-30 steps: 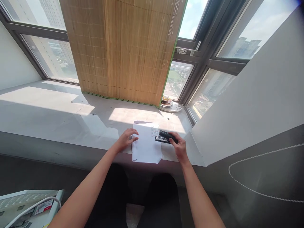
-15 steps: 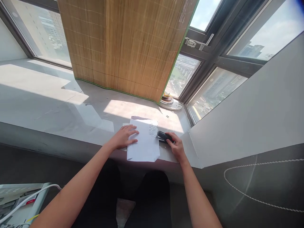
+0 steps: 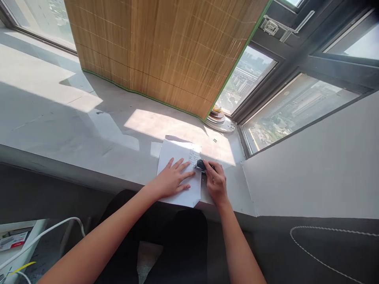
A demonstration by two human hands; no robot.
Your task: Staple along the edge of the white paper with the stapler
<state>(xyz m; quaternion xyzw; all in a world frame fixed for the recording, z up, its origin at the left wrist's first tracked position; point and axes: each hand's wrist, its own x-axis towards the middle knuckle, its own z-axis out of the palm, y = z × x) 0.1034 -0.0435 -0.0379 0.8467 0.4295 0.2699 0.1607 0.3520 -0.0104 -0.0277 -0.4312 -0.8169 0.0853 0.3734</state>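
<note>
Sheets of white paper [image 3: 173,152] lie on the window ledge, their lower edge at the ledge's front. My left hand [image 3: 171,179] rests flat on the paper with its fingers spread. Gripped in my right hand [image 3: 217,183] is a black stapler [image 3: 201,165], its nose over the paper's right edge, close to the left fingertips. Just beyond the nose, a patch of dense small dark marks [image 3: 194,154], which look like staples, covers part of the paper. My right fingers hide the back of the stapler.
A bamboo blind [image 3: 166,51] with a green edge hangs over the ledge [image 3: 124,157]. Stacked plates [image 3: 220,121] stand in the window corner, and a small dark piece [image 3: 214,140] lies nearby. Lower left is a white cable [image 3: 59,225]; a white beaded cord [image 3: 310,256] hangs lower right.
My left hand has slid right across the paper, nearer the stapler. My right hand has turned the stapler and brought it further over the paper's edge. The head view has shifted.
</note>
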